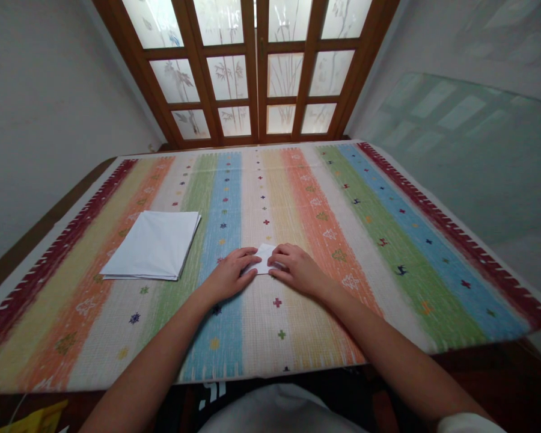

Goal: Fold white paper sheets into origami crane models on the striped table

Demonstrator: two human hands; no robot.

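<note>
A small piece of folded white paper [264, 257] lies on the striped tablecloth [277, 325], near the middle of the table. My left hand [231, 273] grips its left edge, fingers curled over it and thumb at the near side. On the opposite edge, my right hand [297, 269] holds the paper the same way, its fingers bent. The fingers cover both sides of the paper, so only its middle and a pointed top show. To the left of my left hand rests a stack of white square paper sheets [151, 243], lying flat.
Wooden doors with frosted panes [228, 78] stand beyond the table's far edge. A glass panel [473, 162] is by the wall on the right. Something yellow [38, 418] sits below the table's near left corner.
</note>
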